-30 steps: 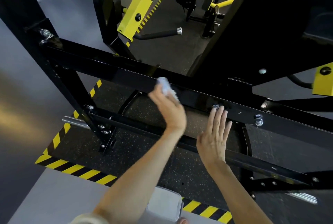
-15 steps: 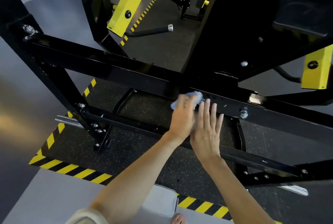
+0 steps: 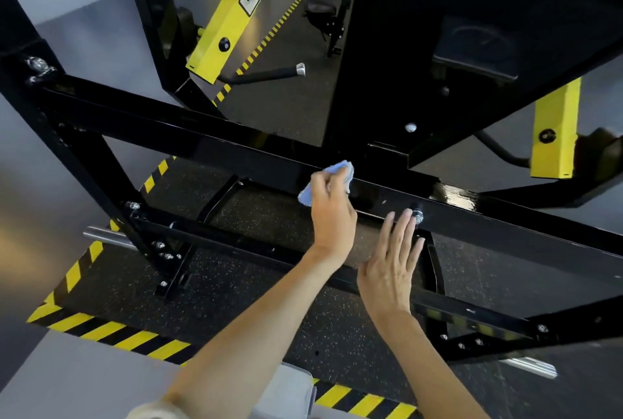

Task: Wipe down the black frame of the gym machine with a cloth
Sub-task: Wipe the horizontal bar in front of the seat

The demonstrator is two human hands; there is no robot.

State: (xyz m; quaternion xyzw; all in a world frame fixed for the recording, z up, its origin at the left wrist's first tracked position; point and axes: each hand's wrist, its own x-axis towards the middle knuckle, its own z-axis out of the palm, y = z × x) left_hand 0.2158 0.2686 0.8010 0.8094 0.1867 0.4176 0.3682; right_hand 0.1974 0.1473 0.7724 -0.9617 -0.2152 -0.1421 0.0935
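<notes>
Head view shows the cloth [image 3: 332, 179], light blue and bunched, pressed on the upper front edge of the black cross beam [image 3: 202, 145] at about mid-span, just left of where the upright column meets it. The beam's long axis runs from upper left to lower right across the view. The cloth's bunch lies roughly along that axis, with one loose corner pointing down-left.

My left hand [image 3: 332, 216] grips the cloth with its fingers curled round it and the back of the hand toward the camera. My right hand [image 3: 391, 270] holds nothing. Its fingers are straight and together, and the fingertips reach the beam's lower edge beside a bolt [image 3: 417, 213]. I cannot confirm contact there.

Step in hand, as I judge it: a wiping stroke along the beam, mid-task.

- Next move: slide the cloth along the long axis with steady pressure.
- Work round the bolt head, which could snag the cloth.
- Right of the bolt, a glossy patch [image 3: 455, 196] may be damp.

Below lies a speckled rubber mat [image 3: 269, 310] with a yellow-black border.
</notes>
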